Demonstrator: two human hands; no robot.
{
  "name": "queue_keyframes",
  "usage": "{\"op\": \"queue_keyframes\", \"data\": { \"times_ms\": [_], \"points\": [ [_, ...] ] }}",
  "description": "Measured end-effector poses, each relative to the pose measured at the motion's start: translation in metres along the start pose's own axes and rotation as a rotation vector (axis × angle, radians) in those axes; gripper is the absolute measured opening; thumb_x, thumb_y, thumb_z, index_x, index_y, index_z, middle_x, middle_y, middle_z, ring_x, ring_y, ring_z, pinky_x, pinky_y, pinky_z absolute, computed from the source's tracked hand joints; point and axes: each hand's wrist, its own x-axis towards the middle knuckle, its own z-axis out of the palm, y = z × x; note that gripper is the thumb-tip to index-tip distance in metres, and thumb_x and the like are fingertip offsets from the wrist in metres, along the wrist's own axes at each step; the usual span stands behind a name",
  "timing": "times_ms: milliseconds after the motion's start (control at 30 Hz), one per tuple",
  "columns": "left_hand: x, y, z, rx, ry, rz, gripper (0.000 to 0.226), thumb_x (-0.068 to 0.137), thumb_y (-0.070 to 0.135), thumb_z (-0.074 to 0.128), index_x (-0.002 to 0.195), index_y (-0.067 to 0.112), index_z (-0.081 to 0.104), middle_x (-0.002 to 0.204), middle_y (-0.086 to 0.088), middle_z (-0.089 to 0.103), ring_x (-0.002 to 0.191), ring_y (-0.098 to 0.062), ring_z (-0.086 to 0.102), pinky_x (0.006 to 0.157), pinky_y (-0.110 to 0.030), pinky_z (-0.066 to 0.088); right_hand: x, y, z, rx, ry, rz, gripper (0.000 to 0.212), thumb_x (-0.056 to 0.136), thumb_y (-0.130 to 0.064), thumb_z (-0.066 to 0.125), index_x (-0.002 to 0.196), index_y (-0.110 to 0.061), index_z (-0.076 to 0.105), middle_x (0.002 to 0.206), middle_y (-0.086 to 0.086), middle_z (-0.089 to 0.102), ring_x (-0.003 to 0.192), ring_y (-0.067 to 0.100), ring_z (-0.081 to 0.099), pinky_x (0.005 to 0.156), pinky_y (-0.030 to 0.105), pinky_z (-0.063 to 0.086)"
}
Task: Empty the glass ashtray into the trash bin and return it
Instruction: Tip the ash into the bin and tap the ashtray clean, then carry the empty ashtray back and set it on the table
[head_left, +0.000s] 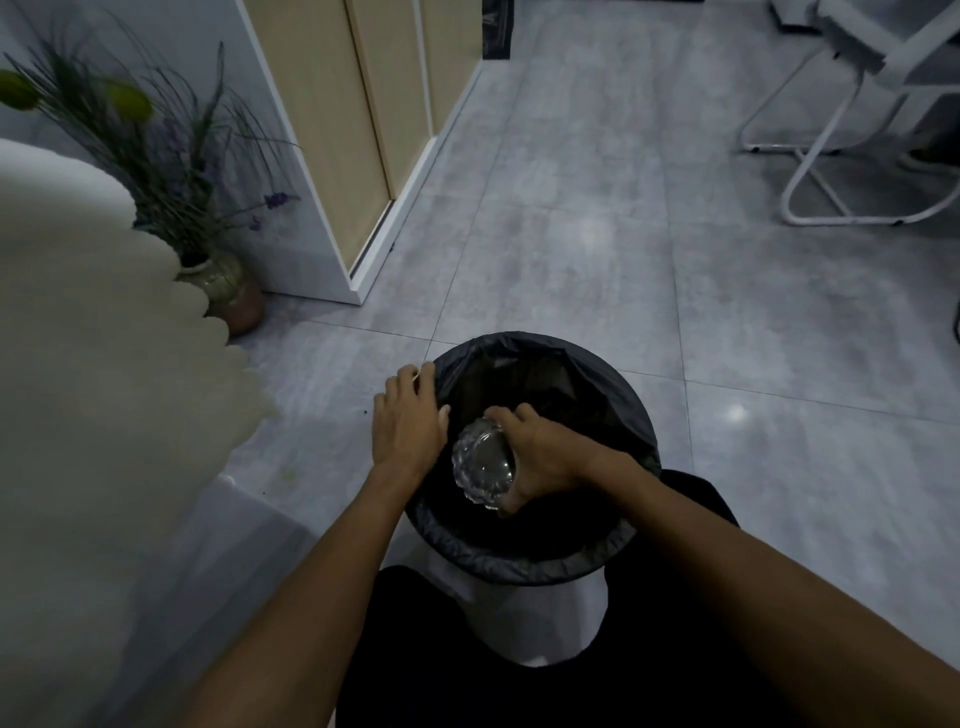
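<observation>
The clear glass ashtray (482, 464) is tipped on its side over the mouth of the trash bin (618, 551), which is white with a black liner. My right hand (543, 457) is closed around the ashtray's right side and holds it above the opening. My left hand (410, 415) rests on the bin's left rim, fingers curled over the black liner. The inside of the bin is dark and I cannot make out its contents.
A cream scalloped tabletop (104, 338) fills the left side. Behind it stands a potted plant (208, 223) in a ceramic vase. A white and wood cabinet (353, 156) stands at the back. A white chair frame (852, 156) is at the far right on the grey tile floor.
</observation>
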Motion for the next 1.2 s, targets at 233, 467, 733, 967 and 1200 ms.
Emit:
{"op": "queue_keyframes", "data": {
  "times_ms": [233, 467, 733, 967, 1200],
  "points": [
    [-0.001, 0.006, -0.017, -0.185, -0.085, 0.428, 0.07, 0.09, 0.045, 0.073, 0.153, 0.028, 0.051, 0.165, 0.003, 0.043, 0.153, -0.022, 0.035, 0.117, -0.049, 0.031, -0.011, 0.011, -0.034, 0.746, -0.137, 0.109, 0.074, 0.071, -0.028, 0.096, 0.133, -0.027, 0.055, 0.132, 0.003, 0.063, 0.116, 0.021, 0.066, 0.099, 0.035, 0.057],
    [-0.008, 0.025, -0.059, -0.692, -0.489, 0.183, 0.067, 0.07, 0.058, 0.091, 0.127, 0.032, 0.065, 0.117, 0.013, 0.076, 0.106, -0.004, 0.072, 0.096, -0.039, 0.06, -0.026, 0.016, -0.039, 1.115, -0.167, 0.207, 0.072, 0.09, -0.076, 0.055, 0.11, -0.01, 0.075, 0.092, 0.011, 0.075, 0.078, 0.02, 0.068, 0.069, 0.026, 0.055],
    [-0.039, 0.043, -0.073, -1.016, -0.353, -0.213, 0.061, 0.102, 0.069, 0.043, 0.121, 0.016, 0.064, 0.078, -0.009, 0.078, 0.056, -0.022, 0.071, 0.043, -0.029, 0.05, -0.04, 0.004, -0.038, 0.813, -0.006, 0.121, 0.085, 0.104, -0.07, 0.026, 0.089, -0.003, 0.076, 0.069, 0.016, 0.076, 0.045, 0.012, 0.057, 0.049, 0.023, 0.045],
    [-0.031, 0.072, -0.058, -1.008, -0.182, -0.437, 0.057, 0.113, 0.054, 0.029, 0.108, 0.015, 0.071, 0.063, -0.014, 0.073, 0.041, -0.02, 0.063, 0.038, -0.025, 0.046, -0.027, 0.014, -0.034, 0.662, 0.302, 0.126, 0.086, 0.109, -0.06, 0.024, 0.059, -0.009, 0.07, 0.048, 0.004, 0.067, 0.04, 0.011, 0.058, 0.048, 0.018, 0.047],
    [-0.017, 0.096, -0.077, -0.883, -0.171, -0.532, 0.053, 0.112, 0.054, 0.031, 0.09, 0.023, 0.068, 0.063, -0.012, 0.072, 0.039, -0.019, 0.063, 0.038, -0.025, 0.045, -0.023, 0.021, -0.042, 0.622, 0.41, 0.222, 0.082, 0.11, -0.059, 0.026, 0.053, -0.017, 0.065, 0.049, -0.001, 0.067, 0.046, 0.0, 0.062, 0.058, 0.021, 0.041]
  ]
}}
